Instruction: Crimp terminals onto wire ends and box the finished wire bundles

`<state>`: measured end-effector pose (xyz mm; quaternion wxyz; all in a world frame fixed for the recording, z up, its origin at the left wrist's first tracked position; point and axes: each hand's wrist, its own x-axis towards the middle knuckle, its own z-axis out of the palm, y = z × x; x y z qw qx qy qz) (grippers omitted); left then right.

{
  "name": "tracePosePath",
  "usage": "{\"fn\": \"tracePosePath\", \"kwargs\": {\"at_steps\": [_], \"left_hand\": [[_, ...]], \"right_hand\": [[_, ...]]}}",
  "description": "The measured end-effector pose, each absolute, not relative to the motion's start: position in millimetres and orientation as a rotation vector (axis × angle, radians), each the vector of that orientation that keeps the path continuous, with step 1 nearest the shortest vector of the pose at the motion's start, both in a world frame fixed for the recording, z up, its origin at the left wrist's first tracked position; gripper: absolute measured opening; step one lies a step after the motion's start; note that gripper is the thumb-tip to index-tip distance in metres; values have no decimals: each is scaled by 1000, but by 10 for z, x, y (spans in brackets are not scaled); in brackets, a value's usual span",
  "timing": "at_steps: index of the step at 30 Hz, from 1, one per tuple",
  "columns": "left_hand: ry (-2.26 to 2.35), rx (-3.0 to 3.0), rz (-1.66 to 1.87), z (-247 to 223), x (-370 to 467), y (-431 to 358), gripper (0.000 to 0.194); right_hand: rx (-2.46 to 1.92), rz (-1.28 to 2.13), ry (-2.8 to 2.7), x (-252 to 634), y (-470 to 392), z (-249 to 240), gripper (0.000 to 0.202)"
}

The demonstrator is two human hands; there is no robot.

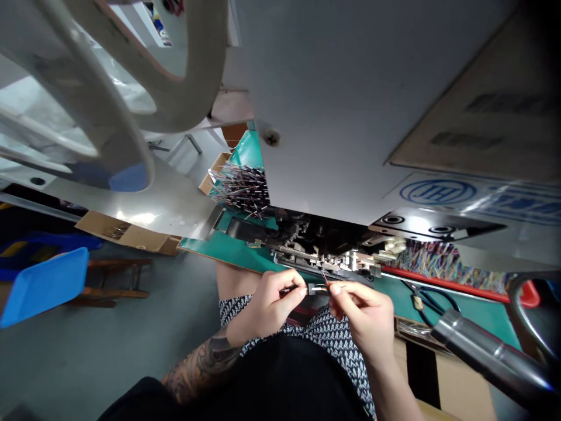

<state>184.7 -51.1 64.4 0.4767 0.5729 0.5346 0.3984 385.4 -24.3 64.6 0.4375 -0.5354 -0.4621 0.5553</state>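
Note:
In front of the machine's lower edge, my left hand (pixel 280 298) is closed in a pinch by a small dark connector (pixel 312 289), apparently on the dark cable behind it. My right hand (pixel 366 313) pinches thin wires (pixel 323 287) at the connector's other side. One red wire stands up toward the machine's metal mechanism (pixel 324 257), just beyond my fingers. The wire ends inside both pinches are hidden by the fingertips.
Cut wires (pixel 243 187) lie piled at the back left, and a red tray (pixel 464 283) of coloured wires stands right. Black-handled scissors (pixel 432 301) rest on the green tabletop (pixel 236 251). A metal tube (pixel 491 356) juts in at right; a blue stool (pixel 48 286) stands left.

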Motion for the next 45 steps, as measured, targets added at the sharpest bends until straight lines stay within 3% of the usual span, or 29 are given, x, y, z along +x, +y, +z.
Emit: {"fn": "tracePosePath", "kwargs": {"at_steps": [5,10,18,26,31,39,45], "left_hand": [[1345,1467,1016,680,1867,-502,23],[1389,1577,1021,609,1924,-536,19],[1401,1633,1136,535,1974,-545,15],[1276,1534,960,689,1777,-444,22],[1243,1600,925,717,1754,-426,21],[1427,1800,1125,546,1949,-513,13],[1591,2016,1246,476,2060,-507,16]], "right_hand": [[-1289,1061,-1384,3880,-252,567,12],[-1361,1024,-1261,3816,-256,541,19],[-1240,1402,-998,3794,-159,535,27],[-1256,1506,-1393,4047,-42,713,24],[-1194,1647,-1365,4038,-25,680,27],[-1185,1518,-773,3724,-138,498,29],[-1263,1444,-712,3597,-98,528,38]]}}
